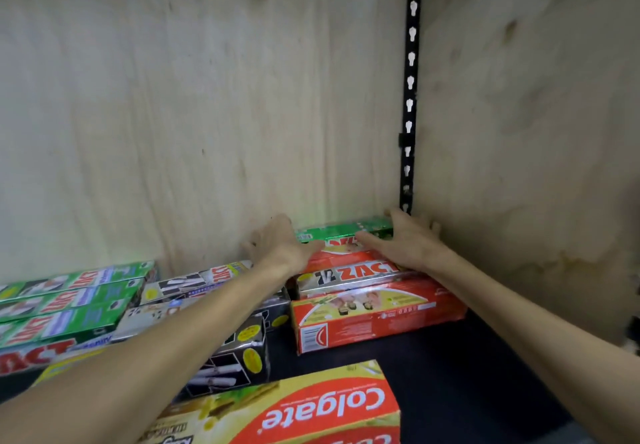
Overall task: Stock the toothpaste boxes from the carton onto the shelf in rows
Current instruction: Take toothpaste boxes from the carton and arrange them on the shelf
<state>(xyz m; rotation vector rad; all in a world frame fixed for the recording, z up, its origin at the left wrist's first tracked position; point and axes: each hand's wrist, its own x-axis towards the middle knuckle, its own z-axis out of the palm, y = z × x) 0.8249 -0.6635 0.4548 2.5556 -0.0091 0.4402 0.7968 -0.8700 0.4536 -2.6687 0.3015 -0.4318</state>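
Hands reach deep into the wooden shelf compartment; the left hand (277,241) lies at the left end of the green toothpaste box (341,229), which stands at the back against the plywood back wall (207,97), and the right hand (408,239) lies at its right end, near the corner where the black slotted rail (410,80) runs up; the fingers of both hands are spread and quite straight, they press on the box ends and do not curl round it, though the fingertips are blurred. Just in front of the green box lies a red box (343,253), then a silver box (360,275), then a red Colgate box (377,315), all in 1 column on the dark shelf floor (450,374); to the left lie green boxes (69,298) in rows and black-and-silver boxes (221,305) beside them, partly under the left forearm; nearest to the camera, at the bottom, a large Colgate box (311,409) with yellow and red print lies tilted; the side wall (519,132) at the right is plywood too.
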